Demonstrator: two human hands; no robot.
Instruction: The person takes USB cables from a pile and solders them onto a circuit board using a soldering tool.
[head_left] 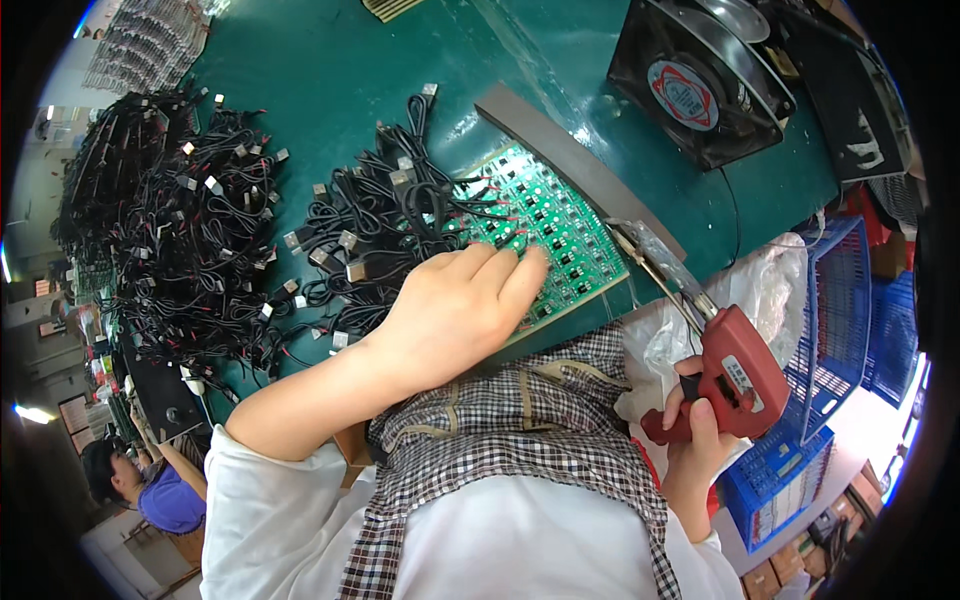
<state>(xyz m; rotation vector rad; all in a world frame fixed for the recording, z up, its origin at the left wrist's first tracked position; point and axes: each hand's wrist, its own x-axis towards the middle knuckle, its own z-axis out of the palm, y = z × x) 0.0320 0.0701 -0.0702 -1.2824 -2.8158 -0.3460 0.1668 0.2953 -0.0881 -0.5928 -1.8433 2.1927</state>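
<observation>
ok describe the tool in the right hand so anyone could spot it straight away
Start at the green table and go to its right edge, beyond the green circuit board. There the right hand holds a red pistol-shaped soldering gun, its thin metal tip angled toward the board; nothing else nearby is red and gun-shaped.

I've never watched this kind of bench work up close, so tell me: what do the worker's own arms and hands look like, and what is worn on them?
Both hands are bare: no gloves, rings or watch show on the left hand or the right hand. The forearms are uncovered. A white short sleeve covers the left upper arm, beside a checked brown-and-white apron.
</observation>
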